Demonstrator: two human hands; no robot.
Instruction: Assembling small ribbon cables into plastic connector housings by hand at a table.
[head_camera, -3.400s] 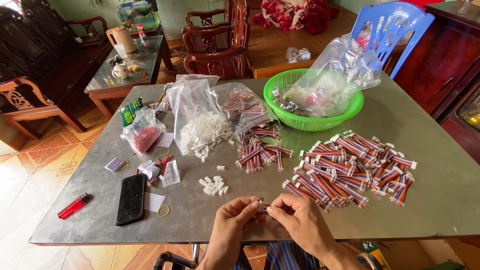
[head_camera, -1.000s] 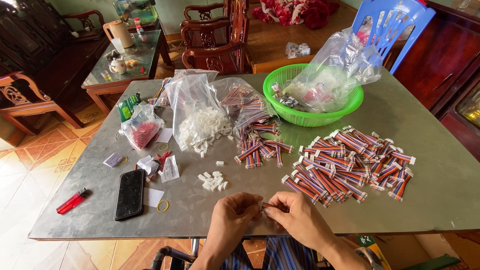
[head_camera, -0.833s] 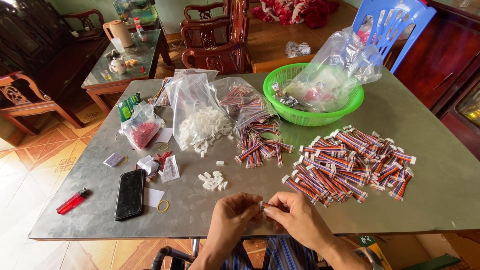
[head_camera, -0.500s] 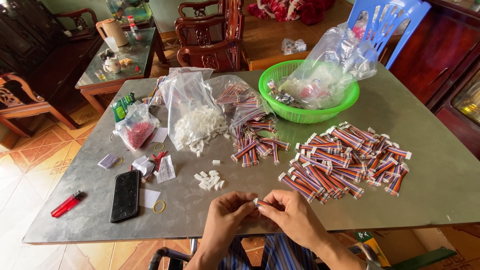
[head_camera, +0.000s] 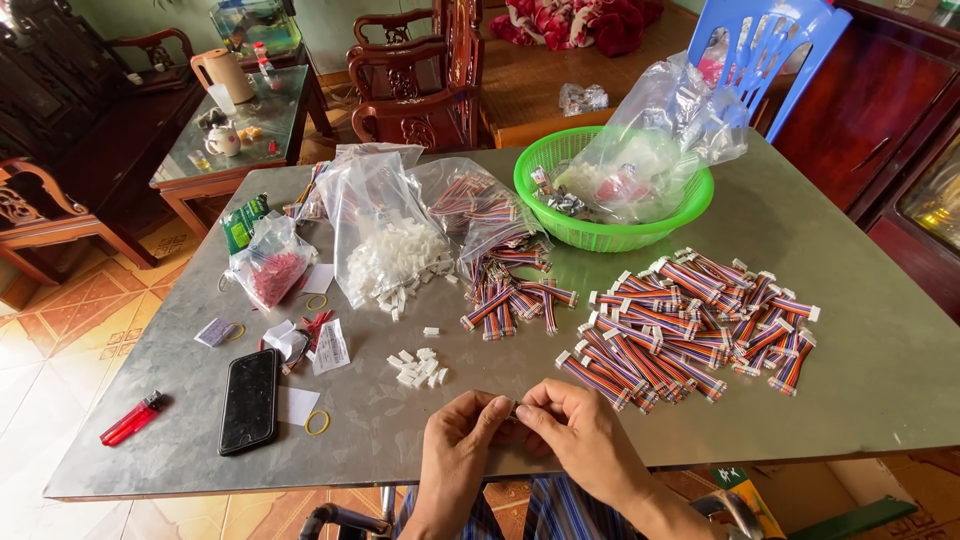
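Two hands meet at the near edge of the grey metal counter (head_camera: 800, 400) in the head view. The left hand (head_camera: 462, 432) and the right hand (head_camera: 580, 430) are both curled nearly closed, thumb and forefinger tips pinched together on a small piece (head_camera: 512, 408) held between them, just above the counter; it is too small to tell what it is.

Just beyond the hands lies a little heap of loose white connectors (head_camera: 418, 366), with one stray connector a bit farther on. To the right of that spreads a wide pile of striped ribbon cables (head_camera: 690, 325) with white ends. A smaller bunch of the same cables (head_camera: 510, 295) spills from a clear bag (head_camera: 480, 215) near the middle of the counter. Beside it, to the left, stands a clear bag of white connectors (head_camera: 390, 250), and left again a small bag of red parts (head_camera: 272, 268).

A green plastic basket (head_camera: 600, 235) sits at the far side, holding crumpled clear bags (head_camera: 665, 135). Near the left edge lie a black phone (head_camera: 249, 400) face down, a red lighter (head_camera: 131, 420) well apart from it, a yellow rubber band (head_camera: 318, 422) and some paper slips (head_camera: 330, 345).

Past the counter are a blue plastic chair (head_camera: 775, 40), dark wooden chairs (head_camera: 420, 80) and a glass-topped side table (head_camera: 240, 130).
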